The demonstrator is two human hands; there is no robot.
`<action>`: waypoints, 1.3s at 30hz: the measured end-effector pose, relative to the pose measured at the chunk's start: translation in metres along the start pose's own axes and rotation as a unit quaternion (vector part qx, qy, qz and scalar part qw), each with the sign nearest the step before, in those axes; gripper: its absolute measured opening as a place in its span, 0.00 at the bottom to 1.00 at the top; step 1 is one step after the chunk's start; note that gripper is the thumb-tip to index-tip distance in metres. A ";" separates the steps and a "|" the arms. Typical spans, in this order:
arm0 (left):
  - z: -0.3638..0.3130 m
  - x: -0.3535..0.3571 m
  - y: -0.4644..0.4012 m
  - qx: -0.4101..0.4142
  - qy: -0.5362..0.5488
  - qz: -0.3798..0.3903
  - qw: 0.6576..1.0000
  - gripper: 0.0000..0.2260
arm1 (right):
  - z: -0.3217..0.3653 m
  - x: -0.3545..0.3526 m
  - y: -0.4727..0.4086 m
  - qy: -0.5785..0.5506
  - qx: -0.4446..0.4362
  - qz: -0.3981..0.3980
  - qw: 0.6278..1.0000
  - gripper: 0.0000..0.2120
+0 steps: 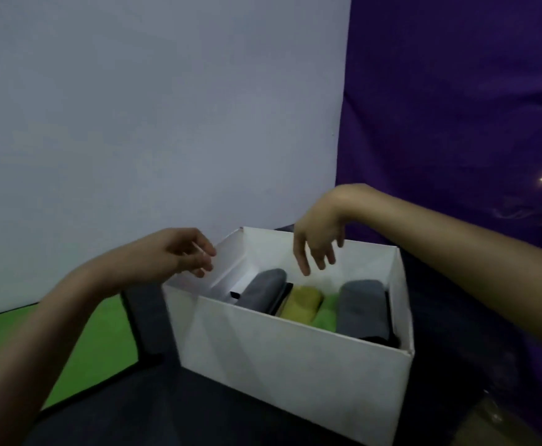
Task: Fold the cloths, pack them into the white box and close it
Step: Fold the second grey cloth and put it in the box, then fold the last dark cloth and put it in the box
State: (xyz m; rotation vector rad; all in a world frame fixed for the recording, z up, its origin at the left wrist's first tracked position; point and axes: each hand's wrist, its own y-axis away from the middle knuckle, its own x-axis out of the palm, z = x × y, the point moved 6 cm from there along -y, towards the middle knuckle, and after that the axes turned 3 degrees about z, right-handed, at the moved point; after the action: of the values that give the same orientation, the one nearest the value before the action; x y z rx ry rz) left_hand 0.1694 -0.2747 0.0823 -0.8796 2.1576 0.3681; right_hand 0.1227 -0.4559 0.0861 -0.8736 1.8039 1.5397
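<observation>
With folded cloths (302,304) packed upright in the open white box (295,355) on the dark worktop (199,407), left hand (179,252) and right hand (318,239) hover released, grasping nothing, probably to close it.

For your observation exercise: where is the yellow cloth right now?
In the head view, the yellow cloth stands folded inside the white box, mid-row between a black cloth and a green cloth.

An open white box (292,355) sat on a dark surface (173,410), with grey (265,289), yellow (302,302), green (326,313) and grey (361,310) folded cloths side by side inside. The left hand (182,252) hovered at its left wall, the right hand (316,236) hung relaxed above.
</observation>
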 end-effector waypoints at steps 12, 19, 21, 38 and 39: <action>0.228 -0.023 0.181 -0.447 -0.272 -0.048 0.851 0.25 | 0.256 -0.008 -0.050 -0.024 -0.273 -0.237 0.932 0.20; 0.274 -0.020 0.255 -0.411 -0.315 -0.199 0.832 0.12 | 0.288 0.083 -0.129 -0.063 -0.227 -0.317 0.919 0.16; 0.270 -0.022 0.256 -0.406 -0.334 -0.225 0.820 0.11 | 0.280 0.078 -0.129 -0.051 -0.224 -0.351 0.908 0.15; 0.120 0.075 0.394 -0.219 -0.022 -0.361 0.906 0.10 | 0.188 0.160 0.017 -0.287 -0.367 -0.083 0.881 0.07; 0.114 0.082 0.400 -0.202 0.007 -0.375 0.905 0.10 | 0.182 0.166 0.026 -0.331 -0.378 -0.082 0.861 0.05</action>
State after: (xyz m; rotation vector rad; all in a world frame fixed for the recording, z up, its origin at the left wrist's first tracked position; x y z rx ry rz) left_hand -0.0840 0.0330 -0.0626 -1.8543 1.5982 0.4086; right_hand 0.0074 -0.2890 -0.0562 -0.6578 0.6015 2.1198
